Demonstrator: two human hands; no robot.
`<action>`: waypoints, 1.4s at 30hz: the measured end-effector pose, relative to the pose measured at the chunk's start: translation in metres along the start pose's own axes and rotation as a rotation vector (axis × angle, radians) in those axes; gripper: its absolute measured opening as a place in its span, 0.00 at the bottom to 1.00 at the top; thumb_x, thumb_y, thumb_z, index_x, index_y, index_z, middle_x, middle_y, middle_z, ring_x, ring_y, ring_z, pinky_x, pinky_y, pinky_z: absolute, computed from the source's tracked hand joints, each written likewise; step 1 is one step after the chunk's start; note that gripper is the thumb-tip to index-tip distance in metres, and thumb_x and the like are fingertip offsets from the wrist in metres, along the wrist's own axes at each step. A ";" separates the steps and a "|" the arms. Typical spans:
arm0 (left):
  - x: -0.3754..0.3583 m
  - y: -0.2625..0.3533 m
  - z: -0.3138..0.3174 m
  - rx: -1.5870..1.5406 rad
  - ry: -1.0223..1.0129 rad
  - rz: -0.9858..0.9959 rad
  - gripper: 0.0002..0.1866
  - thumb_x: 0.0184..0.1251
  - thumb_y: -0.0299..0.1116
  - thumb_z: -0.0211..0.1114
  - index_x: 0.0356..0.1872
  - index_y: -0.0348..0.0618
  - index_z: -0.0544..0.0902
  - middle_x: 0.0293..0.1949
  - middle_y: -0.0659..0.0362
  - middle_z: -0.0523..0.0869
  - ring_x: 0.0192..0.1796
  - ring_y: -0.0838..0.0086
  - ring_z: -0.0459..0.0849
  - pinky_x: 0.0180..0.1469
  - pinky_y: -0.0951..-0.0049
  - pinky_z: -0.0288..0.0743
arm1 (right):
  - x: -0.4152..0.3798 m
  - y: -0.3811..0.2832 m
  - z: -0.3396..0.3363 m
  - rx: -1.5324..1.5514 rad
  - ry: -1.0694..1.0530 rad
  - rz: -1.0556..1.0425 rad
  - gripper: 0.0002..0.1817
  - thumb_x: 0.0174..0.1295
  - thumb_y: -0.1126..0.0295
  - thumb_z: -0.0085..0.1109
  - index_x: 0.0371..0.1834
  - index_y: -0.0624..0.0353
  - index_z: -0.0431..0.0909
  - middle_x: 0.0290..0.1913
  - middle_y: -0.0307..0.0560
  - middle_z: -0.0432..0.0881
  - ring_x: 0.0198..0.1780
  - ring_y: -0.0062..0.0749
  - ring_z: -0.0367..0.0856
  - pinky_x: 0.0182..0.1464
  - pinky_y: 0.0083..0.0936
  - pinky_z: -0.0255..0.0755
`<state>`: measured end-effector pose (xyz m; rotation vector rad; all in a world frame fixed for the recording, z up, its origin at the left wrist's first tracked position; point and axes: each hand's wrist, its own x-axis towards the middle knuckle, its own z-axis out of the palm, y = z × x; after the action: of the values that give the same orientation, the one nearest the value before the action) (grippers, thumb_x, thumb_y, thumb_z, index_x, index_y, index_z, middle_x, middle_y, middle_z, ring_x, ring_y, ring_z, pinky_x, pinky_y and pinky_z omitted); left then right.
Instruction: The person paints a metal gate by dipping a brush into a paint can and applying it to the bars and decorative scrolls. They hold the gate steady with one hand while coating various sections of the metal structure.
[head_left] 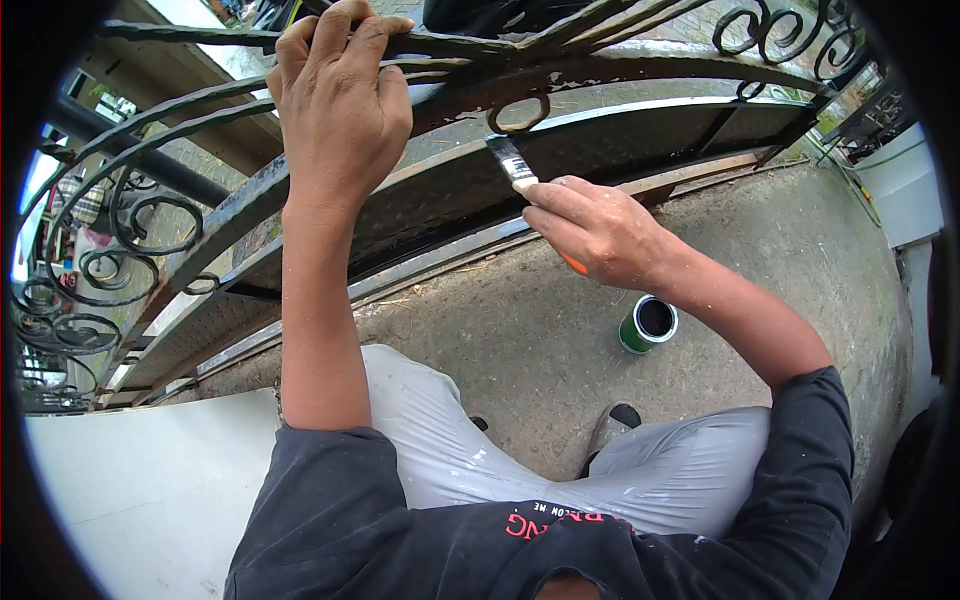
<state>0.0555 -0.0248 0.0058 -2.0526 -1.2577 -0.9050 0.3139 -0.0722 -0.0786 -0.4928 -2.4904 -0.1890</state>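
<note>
Holding the paintbrush (513, 166) in our right hand (605, 235), bristles beside the ring (515, 130), contact unclear; left hand (345, 95) grasps the upper bar (450, 44). We judge the brush light, soft-tipped, slippery if wet; best pinched near the ferrule.

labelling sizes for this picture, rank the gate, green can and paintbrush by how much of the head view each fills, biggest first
1. Gate
2. Green can
3. Paintbrush, by its visible parts; the right hand covers some of it

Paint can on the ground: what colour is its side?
Green; the paint can shows in the head view.
</note>
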 end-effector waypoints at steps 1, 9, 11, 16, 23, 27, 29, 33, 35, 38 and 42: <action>0.001 0.001 0.000 0.002 -0.003 -0.003 0.20 0.63 0.31 0.61 0.56 0.59 0.86 0.63 0.65 0.78 0.68 0.61 0.66 0.73 0.57 0.55 | -0.001 0.004 0.005 -0.025 -0.015 -0.008 0.09 0.57 0.80 0.64 0.41 0.70 0.82 0.48 0.57 0.83 0.47 0.39 0.85 0.44 0.29 0.85; 0.000 0.000 0.002 0.025 0.016 0.025 0.21 0.62 0.29 0.59 0.56 0.56 0.86 0.61 0.65 0.77 0.66 0.63 0.66 0.68 0.59 0.58 | -0.023 0.008 0.010 -0.072 0.013 -0.045 0.07 0.57 0.79 0.65 0.39 0.67 0.83 0.44 0.51 0.81 0.41 0.34 0.83 0.43 0.27 0.85; 0.001 0.002 0.000 0.019 0.000 0.005 0.21 0.61 0.30 0.59 0.56 0.56 0.86 0.61 0.65 0.77 0.66 0.62 0.66 0.68 0.58 0.58 | -0.023 0.018 0.018 -0.096 0.013 -0.099 0.07 0.57 0.78 0.66 0.39 0.67 0.83 0.44 0.50 0.80 0.41 0.33 0.83 0.43 0.27 0.85; 0.002 0.002 0.000 0.013 -0.009 0.014 0.20 0.60 0.30 0.60 0.55 0.55 0.86 0.60 0.64 0.76 0.67 0.62 0.65 0.69 0.57 0.58 | -0.030 0.015 0.019 -0.156 -0.074 -0.129 0.05 0.58 0.76 0.66 0.35 0.67 0.84 0.40 0.49 0.77 0.43 0.33 0.81 0.45 0.27 0.85; 0.003 0.003 0.003 -0.003 0.014 0.019 0.20 0.60 0.31 0.61 0.54 0.55 0.86 0.58 0.65 0.77 0.65 0.62 0.65 0.68 0.58 0.58 | -0.016 0.016 0.032 -0.167 -0.031 -0.196 0.05 0.59 0.75 0.65 0.31 0.67 0.84 0.40 0.47 0.78 0.42 0.30 0.79 0.44 0.25 0.83; 0.002 0.001 0.003 0.009 0.019 0.023 0.20 0.59 0.31 0.61 0.53 0.55 0.86 0.58 0.65 0.77 0.64 0.63 0.66 0.67 0.58 0.58 | -0.033 0.029 0.020 -0.158 -0.080 -0.036 0.03 0.55 0.79 0.67 0.30 0.67 0.85 0.40 0.48 0.81 0.42 0.32 0.82 0.41 0.26 0.85; 0.000 0.001 0.001 0.014 0.005 0.010 0.20 0.60 0.31 0.62 0.54 0.56 0.86 0.58 0.64 0.77 0.65 0.62 0.66 0.69 0.59 0.57 | -0.035 0.024 0.016 -0.131 -0.066 -0.026 0.02 0.56 0.79 0.66 0.27 0.67 0.84 0.39 0.48 0.82 0.43 0.33 0.82 0.41 0.26 0.85; 0.001 0.001 0.005 0.002 0.030 0.020 0.20 0.58 0.31 0.61 0.53 0.55 0.86 0.58 0.66 0.77 0.64 0.63 0.66 0.68 0.58 0.57 | -0.020 0.010 0.014 -0.062 -0.068 -0.069 0.02 0.55 0.80 0.65 0.27 0.66 0.84 0.39 0.48 0.82 0.41 0.33 0.81 0.41 0.25 0.84; 0.002 -0.001 0.005 -0.002 0.038 0.037 0.20 0.58 0.30 0.61 0.53 0.56 0.86 0.58 0.66 0.77 0.64 0.63 0.66 0.68 0.58 0.57 | -0.019 0.017 0.023 -0.070 -0.068 -0.069 0.02 0.55 0.79 0.65 0.27 0.66 0.84 0.38 0.48 0.82 0.41 0.32 0.80 0.41 0.25 0.84; 0.002 0.000 0.004 -0.008 0.021 0.035 0.20 0.58 0.30 0.60 0.53 0.56 0.87 0.59 0.65 0.77 0.64 0.63 0.66 0.69 0.59 0.57 | -0.032 0.030 0.015 -0.077 -0.092 0.026 0.04 0.52 0.80 0.68 0.31 0.67 0.84 0.43 0.49 0.83 0.43 0.36 0.82 0.40 0.29 0.85; 0.002 0.002 -0.001 0.041 -0.018 0.031 0.20 0.62 0.31 0.63 0.56 0.57 0.86 0.59 0.62 0.78 0.66 0.62 0.66 0.72 0.62 0.55 | -0.033 0.021 0.001 -0.042 -0.038 0.066 0.06 0.50 0.80 0.70 0.31 0.67 0.83 0.44 0.49 0.84 0.44 0.37 0.84 0.42 0.28 0.85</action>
<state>0.0577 -0.0253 0.0080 -2.0468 -1.2409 -0.8417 0.3465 -0.0627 -0.0973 -0.6011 -2.5073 -0.2082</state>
